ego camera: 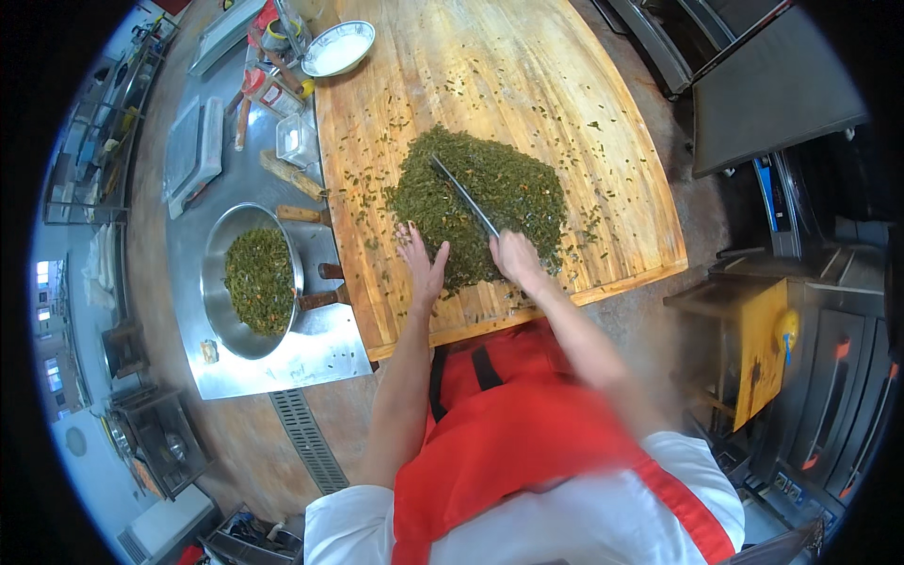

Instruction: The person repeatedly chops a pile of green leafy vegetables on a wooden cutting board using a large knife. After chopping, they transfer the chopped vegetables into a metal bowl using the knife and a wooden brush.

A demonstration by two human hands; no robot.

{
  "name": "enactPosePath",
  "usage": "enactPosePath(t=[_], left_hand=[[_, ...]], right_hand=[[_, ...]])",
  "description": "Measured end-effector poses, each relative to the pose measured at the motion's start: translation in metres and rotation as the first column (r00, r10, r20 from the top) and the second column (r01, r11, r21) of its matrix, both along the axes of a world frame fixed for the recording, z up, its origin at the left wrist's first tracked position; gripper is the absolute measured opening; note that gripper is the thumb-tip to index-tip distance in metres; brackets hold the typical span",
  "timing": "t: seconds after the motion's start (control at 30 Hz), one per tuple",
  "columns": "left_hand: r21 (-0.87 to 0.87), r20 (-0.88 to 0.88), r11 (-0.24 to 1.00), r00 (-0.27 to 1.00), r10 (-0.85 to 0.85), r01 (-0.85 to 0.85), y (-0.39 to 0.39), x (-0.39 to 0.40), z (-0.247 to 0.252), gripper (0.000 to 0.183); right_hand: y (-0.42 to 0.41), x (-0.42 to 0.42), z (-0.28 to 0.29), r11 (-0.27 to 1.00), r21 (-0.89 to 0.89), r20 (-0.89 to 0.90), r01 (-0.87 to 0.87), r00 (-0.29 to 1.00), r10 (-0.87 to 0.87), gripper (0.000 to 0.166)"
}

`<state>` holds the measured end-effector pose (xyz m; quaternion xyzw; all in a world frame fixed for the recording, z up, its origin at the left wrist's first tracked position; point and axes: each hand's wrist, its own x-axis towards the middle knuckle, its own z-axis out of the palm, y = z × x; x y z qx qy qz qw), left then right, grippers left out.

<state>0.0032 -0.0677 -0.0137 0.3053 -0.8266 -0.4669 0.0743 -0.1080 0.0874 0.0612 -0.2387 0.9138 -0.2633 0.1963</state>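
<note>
A broad heap of chopped green vegetable [487, 183], flecked with orange bits, lies on a wooden worktop [480, 56]. My right hand [519, 260] grips a long-bladed knife [465, 194] by its handle, at the near side of the heap. The blade points away to the upper left, over or in the heap; its depth there cannot be told. At the heap's near left edge is my left hand [422, 265], fingers spread and holding nothing. It touches or hovers just beside the greens. Loose green scraps are scattered around on the wood.
On the steel table [318, 367] to the left stands a steel bowl [206, 304] of similar chopped greens. Several wooden handles [321, 300] lie by the worktop's left edge. Beyond are a clear plastic container [296, 141], a red-lidded jar [274, 92] and a patterned bowl [340, 49] with white contents.
</note>
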Motion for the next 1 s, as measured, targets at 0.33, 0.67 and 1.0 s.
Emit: enactPosePath(t=[0.33, 0.67, 1.0], left_hand=[[-0.09, -0.141, 0.996, 0.99, -0.03, 0.018, -0.005, 0.0, -0.012, 0.085], [-0.103, -0.166, 0.995, 0.986, -0.025, 0.008, -0.006, 0.003, -0.02, 0.086], [-0.083, -0.135, 0.996, 0.99, -0.034, 0.023, -0.005, 0.002, -0.011, 0.088]], right_hand=[[-0.012, 0.024, 0.003, 0.997, -0.018, -0.081, -0.069, 0.994, 0.068, 0.029], [-0.002, 0.033, -0.009, 0.997, 0.056, -0.009, -0.05, 0.999, 0.05, 0.034], [0.009, -0.001, -0.011, 0.996, 0.046, -0.027, 0.072, 0.997, -0.071, 0.03]])
